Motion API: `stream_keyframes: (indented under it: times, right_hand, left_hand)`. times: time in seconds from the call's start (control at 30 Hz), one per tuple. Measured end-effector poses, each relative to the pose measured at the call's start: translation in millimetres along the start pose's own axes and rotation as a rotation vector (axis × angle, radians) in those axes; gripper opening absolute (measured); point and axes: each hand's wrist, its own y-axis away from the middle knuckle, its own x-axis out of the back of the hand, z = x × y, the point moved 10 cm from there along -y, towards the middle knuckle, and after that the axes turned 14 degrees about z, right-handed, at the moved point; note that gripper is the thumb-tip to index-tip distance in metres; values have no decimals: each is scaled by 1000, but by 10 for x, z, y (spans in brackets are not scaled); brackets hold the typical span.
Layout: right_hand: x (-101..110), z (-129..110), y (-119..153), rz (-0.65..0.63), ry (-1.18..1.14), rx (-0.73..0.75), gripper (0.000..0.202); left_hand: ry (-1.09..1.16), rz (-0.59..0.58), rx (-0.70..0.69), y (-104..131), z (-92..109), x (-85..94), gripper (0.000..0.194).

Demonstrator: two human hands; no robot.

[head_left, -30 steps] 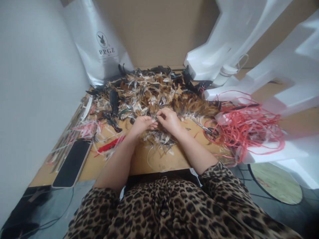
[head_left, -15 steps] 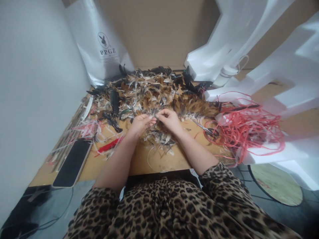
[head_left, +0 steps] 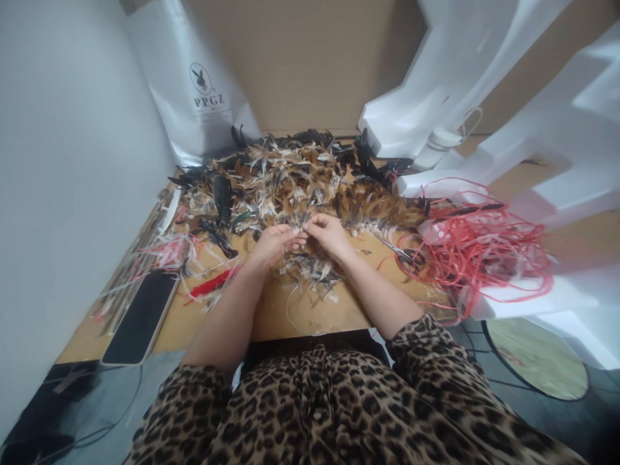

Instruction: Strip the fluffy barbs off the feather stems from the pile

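Together, your left hand [head_left: 276, 247] and right hand [head_left: 330, 235] pinch wispy brown feathers [head_left: 299, 219], greyish near the base; a mottled pile [head_left: 290, 169] lies at twelve o'clock.

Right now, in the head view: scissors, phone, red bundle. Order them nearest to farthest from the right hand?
1. Scissors: to the right of the right hand.
2. Red bundle: across on the left side, short of the phone.
3. Phone: farther left, closer to the person.
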Motion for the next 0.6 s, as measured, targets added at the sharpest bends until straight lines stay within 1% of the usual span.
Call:
stream_keyframes:
  times: [0.27, 0.43, 0.53, 0.6]
  right_hand:
    - [-22, 8, 5, -18, -9, 11, 20]
    - [-37, -8, 26, -44, -14, -17, 23]
    - [-60, 23, 24, -67, -35, -29, 26]
    - [-90, 19, 33, -98, -22, 8, 28]
  left_hand:
    - [-17, -3, 6, -8, -20, -12, 12]
    - [-63, -2, -31, 5, 4, -15, 14]
    - [-59, 20, -70, 3, 48, 8, 16]
    - [-23, 40, -89, -6, 80, 33, 17]
